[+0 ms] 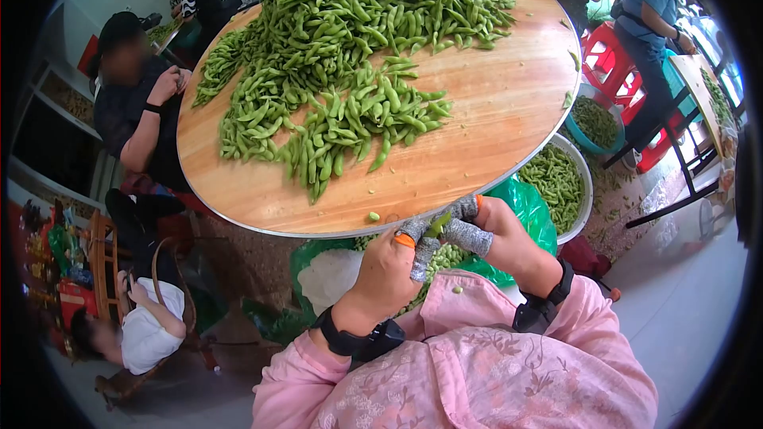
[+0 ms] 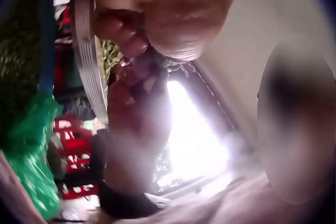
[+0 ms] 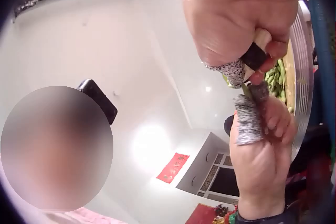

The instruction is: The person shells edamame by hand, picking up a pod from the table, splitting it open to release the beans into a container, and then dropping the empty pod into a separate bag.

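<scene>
In the head view both hands meet just in front of the round table's near edge, over a bean-filled container. Between their fingertips is a green soybean pod [image 1: 438, 225]. My left hand [image 1: 385, 270] pinches it from one side, and my right hand [image 1: 509, 242] grips it from the other. Grey knitted finger sleeves [image 3: 249, 121] cover the thumbs and some fingers. The right wrist view shows a pale piece with a black band [image 3: 255, 56] at the right hand's curled fingers. A large heap of soybean pods [image 1: 350, 32] covers much of the wooden table [image 1: 477, 111].
Shelled beans [image 1: 445, 260] lie below my hands, beside a green plastic bag [image 1: 520, 206]. To the right stand a white basin of pods [image 1: 556, 183] and a blue-green basin [image 1: 596, 123]. Other people [image 1: 131, 95] sit around; red stools [image 1: 608, 59] stand at the right.
</scene>
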`<action>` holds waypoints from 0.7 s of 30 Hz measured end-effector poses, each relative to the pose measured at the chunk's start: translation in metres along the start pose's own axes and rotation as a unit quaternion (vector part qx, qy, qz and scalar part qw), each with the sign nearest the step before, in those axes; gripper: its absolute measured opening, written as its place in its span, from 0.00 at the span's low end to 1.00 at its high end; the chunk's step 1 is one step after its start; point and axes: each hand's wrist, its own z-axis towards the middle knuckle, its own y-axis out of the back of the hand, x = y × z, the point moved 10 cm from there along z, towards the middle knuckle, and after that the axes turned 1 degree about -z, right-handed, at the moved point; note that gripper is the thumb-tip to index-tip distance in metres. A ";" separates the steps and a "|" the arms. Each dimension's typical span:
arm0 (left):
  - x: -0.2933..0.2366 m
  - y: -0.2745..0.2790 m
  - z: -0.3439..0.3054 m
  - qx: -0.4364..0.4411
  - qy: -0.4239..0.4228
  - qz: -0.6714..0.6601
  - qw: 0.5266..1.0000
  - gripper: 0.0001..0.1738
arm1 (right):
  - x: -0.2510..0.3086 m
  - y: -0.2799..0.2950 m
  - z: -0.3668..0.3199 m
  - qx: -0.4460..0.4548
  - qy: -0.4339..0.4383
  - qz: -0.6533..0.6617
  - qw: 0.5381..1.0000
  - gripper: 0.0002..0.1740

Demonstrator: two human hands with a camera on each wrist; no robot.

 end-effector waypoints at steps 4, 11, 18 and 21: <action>0.008 -0.006 0.000 -0.016 0.021 -0.065 0.997 0.12 | -0.011 -0.004 -0.001 0.013 -0.054 0.051 0.997 0.08; 0.046 -0.036 -0.022 -0.020 0.289 -0.483 0.826 0.07 | 0.048 -0.015 -0.008 0.003 0.221 -0.335 0.916 0.09; 0.053 -0.053 -0.032 0.044 0.368 -0.586 0.720 0.14 | 0.054 -0.033 -0.015 0.044 0.279 -0.446 0.849 0.11; 0.060 -0.054 -0.037 0.031 0.398 -0.558 0.727 0.16 | 0.038 -0.012 -0.002 0.012 0.140 -0.305 0.942 0.11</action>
